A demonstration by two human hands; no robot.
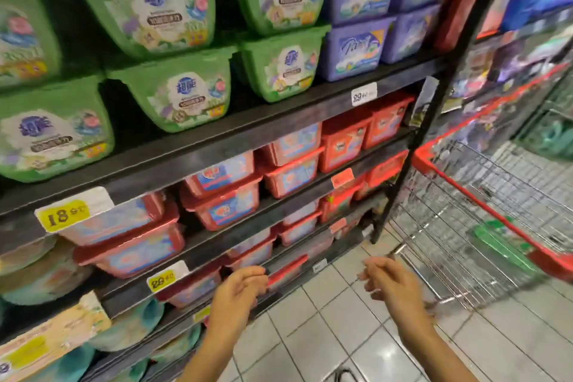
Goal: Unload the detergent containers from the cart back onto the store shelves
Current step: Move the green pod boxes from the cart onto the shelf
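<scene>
A: Where are the hands seen?

B: Both are held low in the frame, apart from each other. The left hand (240, 287) is seen at lower centre, in front of the lowest shelves. The right hand (390, 285) is seen to the right of it, near the cart (440, 226).

A: Is anything gripped?

B: Nothing is gripped. The fingers of both hands are loosely curled and released, and no tub is touched.

A: Where is the detergent found?

B: One green tub (499, 240) is seen lying inside the cart at right of centre, blurred behind the wire wall. More green tubs (183, 96) are stacked two high on the top shelf (248, 133), across the upper left of the frame.

A: What else is shown?

B: Purple tubs (356, 49) are stacked just right of the green ones, at upper centre. Red tubs (223, 205) are stacked on the shelves below, through mid-frame. A yellow price tag (63, 215) marked 18 is fixed to the shelf edge at left. A pale tiled floor (325, 335) is seen under the hands and the cart.
</scene>
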